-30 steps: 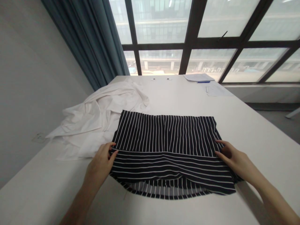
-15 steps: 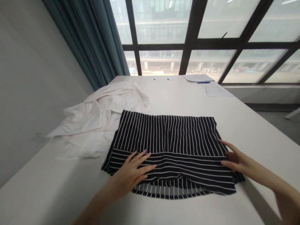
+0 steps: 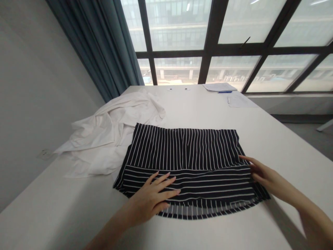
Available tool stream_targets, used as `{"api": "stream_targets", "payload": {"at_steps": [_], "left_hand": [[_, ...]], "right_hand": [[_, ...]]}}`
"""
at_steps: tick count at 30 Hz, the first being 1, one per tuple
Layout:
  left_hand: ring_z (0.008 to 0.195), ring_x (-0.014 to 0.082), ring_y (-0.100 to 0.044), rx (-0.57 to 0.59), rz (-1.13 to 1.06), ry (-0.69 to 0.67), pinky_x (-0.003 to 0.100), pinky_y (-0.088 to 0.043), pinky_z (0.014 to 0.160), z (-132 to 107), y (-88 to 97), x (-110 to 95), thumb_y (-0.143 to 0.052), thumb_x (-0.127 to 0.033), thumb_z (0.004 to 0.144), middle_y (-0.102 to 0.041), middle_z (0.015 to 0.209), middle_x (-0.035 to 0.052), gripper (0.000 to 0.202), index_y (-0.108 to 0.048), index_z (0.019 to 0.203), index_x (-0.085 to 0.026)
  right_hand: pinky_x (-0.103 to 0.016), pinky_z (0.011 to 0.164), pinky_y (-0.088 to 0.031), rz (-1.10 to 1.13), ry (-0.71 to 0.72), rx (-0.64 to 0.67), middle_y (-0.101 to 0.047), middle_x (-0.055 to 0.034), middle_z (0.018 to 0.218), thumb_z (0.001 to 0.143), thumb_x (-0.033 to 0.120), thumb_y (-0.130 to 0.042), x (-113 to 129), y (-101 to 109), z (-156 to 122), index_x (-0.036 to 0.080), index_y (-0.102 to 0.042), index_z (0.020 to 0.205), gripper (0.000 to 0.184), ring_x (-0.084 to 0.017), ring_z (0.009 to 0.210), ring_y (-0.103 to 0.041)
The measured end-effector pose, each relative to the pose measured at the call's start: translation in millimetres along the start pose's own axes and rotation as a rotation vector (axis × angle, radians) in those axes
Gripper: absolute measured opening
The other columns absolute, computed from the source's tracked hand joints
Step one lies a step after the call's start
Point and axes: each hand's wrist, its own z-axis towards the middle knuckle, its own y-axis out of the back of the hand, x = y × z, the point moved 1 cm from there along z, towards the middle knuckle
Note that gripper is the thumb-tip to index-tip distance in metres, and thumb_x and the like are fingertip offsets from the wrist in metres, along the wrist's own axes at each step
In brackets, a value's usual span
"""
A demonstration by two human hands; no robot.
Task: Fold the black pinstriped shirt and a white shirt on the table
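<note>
Striped garment (image 3: 184, 147) lies spread on counter (image 3: 208, 114), near edge folded up into band. Left hand (image 3: 149, 199) rests flat on band, fingers splayed, gripping nothing, probably steadying it. Right hand (image 3: 262, 176) curls at side edge, perhaps controlling corner; cannot tell whether fingers pinch fabric. White cloth (image 3: 101, 133) heaped to left, leaving hands room.

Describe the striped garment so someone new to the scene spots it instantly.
Start at the white table below the window. At the near end, under the left hand and against the right hand, lies the striped garment. Unlike the crumpled white cloth beside it, it is black with thin white stripes.
</note>
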Motion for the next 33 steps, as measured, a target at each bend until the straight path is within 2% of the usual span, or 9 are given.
{"api": "stream_targets", "payload": {"at_steps": [4, 7, 12, 15, 18, 21, 25, 30, 33], "left_hand": [[0.143, 0.0238, -0.032, -0.020, 0.013, -0.001, 0.052, -0.025, 0.117, 1, 4.2, -4, -0.056, -0.026, 0.095, -0.041, 0.152, -0.0004, 0.051, -0.041, 0.143, -0.036], [0.142, 0.0241, -0.035, -0.035, 0.032, -0.036, 0.050, -0.026, 0.117, 8, 9.7, -11, -0.057, -0.030, 0.095, -0.046, 0.149, 0.0031, 0.049, -0.044, 0.142, -0.029], [0.141, 0.0240, -0.036, -0.100, 0.050, -0.210, 0.047, -0.023, 0.118, 40, 15.8, -22, -0.051, -0.044, 0.096, -0.047, 0.148, 0.0080, 0.054, -0.040, 0.144, -0.020], [0.144, 0.0216, -0.030, -0.092, 0.054, -0.295, 0.046, -0.019, 0.120, 64, 13.6, -24, -0.044, -0.047, 0.099, -0.041, 0.152, 0.0064, 0.054, -0.036, 0.147, -0.022], [0.146, 0.0200, -0.025, -0.019, 0.048, -0.338, 0.045, -0.014, 0.121, 81, 6.5, -23, -0.039, -0.047, 0.100, -0.035, 0.156, 0.0036, 0.051, -0.035, 0.147, -0.027], [0.147, 0.0198, -0.022, 0.041, 0.015, -0.324, 0.046, -0.013, 0.121, 87, -1.4, -20, -0.038, -0.048, 0.100, -0.032, 0.157, 0.0023, 0.051, -0.032, 0.148, -0.032], [0.146, 0.0235, -0.025, 0.054, -0.048, -0.311, 0.050, -0.016, 0.119, 84, -3.5, -20, -0.040, -0.048, 0.100, -0.030, 0.158, 0.0026, 0.049, -0.035, 0.147, -0.035], [0.148, 0.0207, -0.021, 0.125, -0.211, -0.266, 0.048, -0.013, 0.121, 85, 14.7, -18, -0.036, -0.052, 0.100, -0.027, 0.159, -0.0014, 0.051, -0.030, 0.149, -0.037], [0.148, 0.0179, -0.020, 0.086, -0.279, -0.158, 0.043, -0.019, 0.120, 95, 30.8, 2, -0.025, -0.052, 0.102, -0.027, 0.159, -0.0029, 0.051, -0.028, 0.150, -0.036]], "right_hand": [[-0.036, 0.071, -0.060, 0.215, -0.199, -0.071, -0.072, -0.0110, 0.097, 0.083, 0.058, -0.049, 4, 2, 7, 0.023, -0.051, 0.133, 0.061, -0.026, 0.087, -0.070], [-0.039, 0.078, -0.060, 0.321, -0.257, -0.100, -0.071, -0.0124, 0.104, 0.082, 0.061, -0.053, 9, 0, 21, 0.023, -0.051, 0.131, 0.062, -0.028, 0.094, -0.069], [-0.041, 0.084, -0.059, 0.378, -0.254, -0.140, -0.066, -0.0132, 0.117, 0.075, 0.047, -0.068, 6, -5, 60, 0.025, -0.047, 0.135, 0.067, -0.028, 0.101, -0.067], [-0.039, 0.079, -0.059, 0.375, -0.255, -0.200, -0.069, -0.0102, 0.106, 0.069, 0.036, -0.073, 4, -8, 88, 0.024, -0.053, 0.129, 0.065, -0.026, 0.091, -0.069], [-0.034, 0.071, -0.058, 0.443, -0.219, -0.298, -0.070, -0.0054, 0.094, 0.068, 0.030, -0.071, 4, -10, 113, 0.025, -0.059, 0.124, 0.057, -0.021, 0.080, -0.068], [-0.031, 0.065, -0.056, 0.439, -0.210, -0.416, -0.070, -0.0033, 0.084, 0.071, 0.029, -0.068, 2, -10, 132, 0.023, -0.062, 0.121, 0.051, -0.018, 0.071, -0.066], [-0.033, 0.062, -0.056, 0.376, -0.271, -0.472, -0.070, -0.0083, 0.081, 0.074, 0.038, -0.068, -7, -9, 148, 0.016, -0.066, 0.113, 0.045, -0.021, 0.071, -0.065], [-0.035, 0.071, -0.057, 0.375, -0.269, -0.475, -0.072, -0.0105, 0.088, 0.068, 0.033, -0.076, -13, -8, 160, 0.015, -0.063, 0.118, 0.055, -0.023, 0.080, -0.068], [-0.036, 0.074, -0.058, 0.374, -0.249, -0.487, -0.072, -0.0115, 0.089, 0.068, 0.032, -0.075, -11, -8, 167, 0.014, -0.064, 0.116, 0.052, -0.023, 0.079, -0.068]]}}
